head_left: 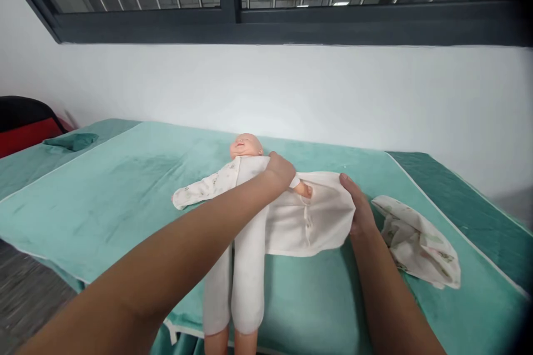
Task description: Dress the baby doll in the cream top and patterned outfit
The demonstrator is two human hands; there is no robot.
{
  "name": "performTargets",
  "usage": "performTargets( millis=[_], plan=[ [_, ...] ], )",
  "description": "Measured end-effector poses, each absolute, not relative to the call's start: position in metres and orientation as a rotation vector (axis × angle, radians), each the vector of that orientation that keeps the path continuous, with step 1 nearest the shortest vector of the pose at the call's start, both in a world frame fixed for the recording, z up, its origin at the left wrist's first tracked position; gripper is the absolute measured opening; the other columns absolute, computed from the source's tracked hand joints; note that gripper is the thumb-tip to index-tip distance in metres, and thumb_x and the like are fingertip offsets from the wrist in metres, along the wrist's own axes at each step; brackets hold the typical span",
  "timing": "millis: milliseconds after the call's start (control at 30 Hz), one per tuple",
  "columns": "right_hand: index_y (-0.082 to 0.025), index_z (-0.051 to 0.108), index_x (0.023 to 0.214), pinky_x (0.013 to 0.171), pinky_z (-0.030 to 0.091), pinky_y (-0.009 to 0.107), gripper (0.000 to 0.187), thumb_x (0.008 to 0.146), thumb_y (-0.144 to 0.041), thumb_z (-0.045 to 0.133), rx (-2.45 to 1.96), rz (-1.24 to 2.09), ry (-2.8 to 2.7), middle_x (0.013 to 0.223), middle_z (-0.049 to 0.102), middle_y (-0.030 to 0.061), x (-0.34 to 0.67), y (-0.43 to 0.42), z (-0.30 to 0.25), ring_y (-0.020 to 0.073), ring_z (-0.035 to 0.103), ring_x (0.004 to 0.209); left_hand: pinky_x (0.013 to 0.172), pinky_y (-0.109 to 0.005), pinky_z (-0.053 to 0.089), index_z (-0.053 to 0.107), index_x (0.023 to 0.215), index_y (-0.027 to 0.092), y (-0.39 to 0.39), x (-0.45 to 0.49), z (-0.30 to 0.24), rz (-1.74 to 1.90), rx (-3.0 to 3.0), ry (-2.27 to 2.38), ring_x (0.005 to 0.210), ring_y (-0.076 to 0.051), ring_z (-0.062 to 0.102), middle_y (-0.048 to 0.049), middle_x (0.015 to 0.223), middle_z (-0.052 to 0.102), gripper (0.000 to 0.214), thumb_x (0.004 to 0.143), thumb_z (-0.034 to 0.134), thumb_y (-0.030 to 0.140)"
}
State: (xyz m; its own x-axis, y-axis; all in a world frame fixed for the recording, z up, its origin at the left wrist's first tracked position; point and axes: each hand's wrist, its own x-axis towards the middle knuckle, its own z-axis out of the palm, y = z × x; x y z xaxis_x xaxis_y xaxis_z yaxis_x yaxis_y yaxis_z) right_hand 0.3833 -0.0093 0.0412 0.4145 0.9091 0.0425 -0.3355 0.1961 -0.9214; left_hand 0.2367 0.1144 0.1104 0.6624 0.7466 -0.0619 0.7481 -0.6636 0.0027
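A baby doll (246,145) lies on its back on the green-covered table, head toward the wall. White pants (249,283) cover its legs, with the feet end toward me. One doll arm is inside the patterned sleeve of a baby shirt (310,222), whose other half is spread out to the right, inside up. Reaching across the doll's body, my left hand (282,171) is closed around its other upper arm, and the doll's hand (303,189) rests over the shirt. My right hand (357,204) pinches the shirt's far right edge, partly lifting it.
A crumpled patterned cloth (420,244) lies right of my right forearm. A dark green cloth (70,142) is at the far left, near a red and black chair (29,127). Behind the table (104,194) are a white wall and a dark-framed window (266,25).
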Motion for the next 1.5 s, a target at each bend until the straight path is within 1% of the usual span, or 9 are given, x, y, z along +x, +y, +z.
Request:
performTargets(
  millis=[167, 300, 467, 633, 767, 933, 1133, 1300, 1500],
  plan=[
    [-0.028, 0.063, 0.111, 0.073, 0.054, 0.032, 0.039, 0.079, -0.05, 0.071, -0.883, 1.149, -0.837, 0.103, 0.071, 0.0021, 0.365, -0.013, 0.046, 0.0217, 0.067, 0.087, 0.097, -0.05, 0.037, 0.052, 0.127, 0.015, 0.108, 0.248, 0.088, 0.068, 2.847, 1.298, 0.119, -0.036, 0.051, -0.0196, 0.133, 0.053, 0.047, 0.082, 0.061, 0.023],
    [-0.031, 0.061, 0.124, 0.077, 0.054, 0.033, 0.065, 0.064, -0.038, 0.085, -0.833, 1.328, -1.034, 0.119, 0.067, 0.0047, 0.363, -0.011, 0.039, 0.023, 0.067, 0.095, 0.088, -0.038, 0.046, 0.061, 0.109, 0.024, 0.117, 0.242, 0.098, 0.062, 2.794, 1.013, 0.115, -0.029, 0.054, -0.0076, 0.115, 0.065, 0.028, 0.084, 0.058, 0.037],
    [-0.033, 0.058, 0.133, 0.083, 0.051, 0.032, 0.069, 0.07, -0.03, 0.083, -0.677, 1.487, -1.264, 0.129, 0.061, 0.0059, 0.357, -0.014, 0.033, 0.0202, 0.063, 0.103, 0.063, -0.027, 0.042, 0.061, 0.086, 0.021, 0.137, 0.212, 0.124, 0.312, 2.627, 0.812, 0.077, -0.017, 0.059, -0.0012, 0.087, 0.068, 0.017, 0.077, 0.048, 0.016],
    [-0.03, 0.05, 0.141, 0.082, 0.05, 0.034, 0.078, 0.071, -0.032, 0.084, -0.526, 1.657, -1.457, 0.124, 0.06, 0.0097, 0.346, -0.017, 0.03, 0.0192, 0.064, 0.095, 0.075, -0.029, 0.045, 0.058, 0.068, 0.02, 0.15, 0.173, 0.131, 0.685, 2.53, 0.981, 0.079, -0.017, 0.058, -0.0006, 0.078, 0.065, 0.017, 0.065, 0.047, 0.008],
    [-0.028, 0.054, 0.138, 0.083, 0.048, 0.034, 0.069, 0.075, -0.03, 0.081, -0.537, 1.659, -1.514, 0.125, 0.06, 0.011, 0.335, -0.02, 0.03, 0.0204, 0.064, 0.099, 0.079, -0.031, 0.047, 0.054, 0.067, 0.02, 0.149, 0.146, 0.12, 0.816, 2.429, 1.142, 0.081, -0.018, 0.058, -0.0033, 0.084, 0.063, 0.014, 0.067, 0.047, 0.008],
    [-0.024, 0.066, 0.119, 0.079, 0.049, 0.035, 0.043, 0.079, -0.036, 0.077, -0.668, 1.389, -1.338, 0.102, 0.066, 0.0076, 0.334, -0.018, 0.027, 0.0194, 0.062, 0.087, 0.082, -0.034, 0.047, 0.056, 0.087, 0.02, 0.133, 0.129, 0.11, 0.945, 2.316, 1.314, 0.088, -0.019, 0.059, -0.0053, 0.097, 0.063, 0.015, 0.082, 0.043, 0.014],
    [-0.022, 0.067, 0.102, 0.087, 0.046, 0.035, 0.03, 0.077, -0.037, 0.078, -0.959, 1.161, -1.438, 0.1, 0.064, 0.0054, 0.326, -0.014, 0.016, 0.0199, 0.058, 0.093, 0.094, -0.045, 0.044, 0.058, 0.075, 0.021, 0.094, 0.129, 0.116, 0.617, 2.438, 1.444, 0.11, -0.029, 0.054, -0.0082, 0.109, 0.061, 0.028, 0.081, 0.062, 0.048],
    [-0.023, 0.059, 0.104, 0.089, 0.044, 0.034, 0.054, 0.061, -0.037, 0.089, -1.095, 0.898, -1.509, 0.103, 0.057, 0.0029, 0.297, -0.032, 0.008, 0.0204, 0.054, 0.096, 0.098, -0.051, 0.04, 0.059, 0.074, 0.02, 0.077, 0.139, 0.117, 0.523, 2.433, 1.529, 0.117, -0.033, 0.049, -0.0095, 0.118, 0.057, 0.018, 0.08, 0.063, 0.037],
    [-0.023, 0.058, 0.09, 0.085, 0.043, 0.033, 0.021, 0.081, -0.035, 0.073, -1.131, 0.798, -1.43, 0.091, 0.058, 0.0018, 0.279, -0.061, 0.005, 0.0198, 0.054, 0.09, 0.084, -0.04, 0.045, 0.048, 0.074, 0.021, 0.082, 0.138, 0.112, 0.734, 2.236, 1.565, 0.096, -0.026, 0.059, -0.0088, 0.096, 0.062, 0.013, 0.087, 0.049, 0.022]
  ],
)
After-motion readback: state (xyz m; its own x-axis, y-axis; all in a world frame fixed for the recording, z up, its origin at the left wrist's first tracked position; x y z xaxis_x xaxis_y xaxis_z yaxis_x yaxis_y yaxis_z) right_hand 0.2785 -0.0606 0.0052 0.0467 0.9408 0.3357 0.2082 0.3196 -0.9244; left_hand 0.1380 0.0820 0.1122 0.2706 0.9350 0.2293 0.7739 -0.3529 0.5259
